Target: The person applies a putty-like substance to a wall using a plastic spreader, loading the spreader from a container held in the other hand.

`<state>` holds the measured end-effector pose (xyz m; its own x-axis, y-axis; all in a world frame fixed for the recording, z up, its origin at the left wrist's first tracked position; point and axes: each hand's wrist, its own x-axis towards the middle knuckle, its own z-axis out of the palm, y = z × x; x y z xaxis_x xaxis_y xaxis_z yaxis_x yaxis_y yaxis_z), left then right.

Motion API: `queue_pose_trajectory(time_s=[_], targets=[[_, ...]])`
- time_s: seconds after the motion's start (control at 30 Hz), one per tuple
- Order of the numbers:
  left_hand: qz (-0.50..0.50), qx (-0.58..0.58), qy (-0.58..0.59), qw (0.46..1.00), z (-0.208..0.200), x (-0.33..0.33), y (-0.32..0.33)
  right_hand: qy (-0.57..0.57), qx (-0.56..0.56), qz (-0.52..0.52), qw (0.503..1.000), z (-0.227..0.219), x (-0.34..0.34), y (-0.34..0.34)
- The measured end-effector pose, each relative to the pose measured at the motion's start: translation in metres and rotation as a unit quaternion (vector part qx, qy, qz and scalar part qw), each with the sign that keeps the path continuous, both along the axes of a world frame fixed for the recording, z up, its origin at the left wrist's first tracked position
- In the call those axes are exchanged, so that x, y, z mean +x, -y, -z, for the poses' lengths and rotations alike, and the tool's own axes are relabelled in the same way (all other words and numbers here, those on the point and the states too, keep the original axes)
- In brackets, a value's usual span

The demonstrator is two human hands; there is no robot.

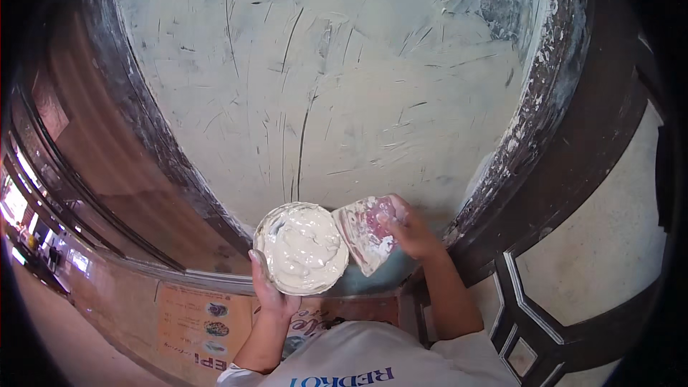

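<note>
Left hand point(271, 294) clamped under a round bowl of white putty point(302, 247), right hand point(412, 233) closed on a putty-smeared scraper point(364, 233) just beside its rim. Could tip and spill if tilted. Beyond, scratched filled panel point(322, 86); may gouge under a steep blade.

The bowl point(302, 247) hides most of the left hand's point(269, 290) fingers.

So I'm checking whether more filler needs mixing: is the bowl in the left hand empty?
No, the bowl held by the left hand is nearly full of pale creamy paste, beside the scraper in the right hand.
</note>
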<state>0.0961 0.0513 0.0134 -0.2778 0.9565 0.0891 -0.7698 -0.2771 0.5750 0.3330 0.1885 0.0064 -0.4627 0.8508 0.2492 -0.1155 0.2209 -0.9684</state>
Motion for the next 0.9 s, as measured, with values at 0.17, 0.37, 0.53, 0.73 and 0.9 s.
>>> queue_pose_trajectory(time_s=[0.17,0.37,0.53,0.73,0.9], targets=[[-0.028,0.025,0.027,0.999,-0.006,-0.002,0.003,0.027,-0.048,-0.004,0.998,-0.002,0.025,0.008],[-0.032,0.025,0.02,0.999,-0.005,-0.011,0.001,-0.067,-0.096,0.073,0.99,0.002,0.029,0.014],[-0.015,0.016,0.048,0.999,0.004,-0.02,0.007,-0.062,-0.087,0.089,0.99,0.011,0.019,0.019],[-0.022,0.014,0.049,0.998,0.005,-0.041,0.02,-0.018,-0.059,0.087,0.994,-0.003,-0.006,0.03],[-0.023,0.024,0.05,0.998,0.007,-0.063,0.029,0.015,0.056,0.141,0.988,-0.02,-0.02,0.035]])
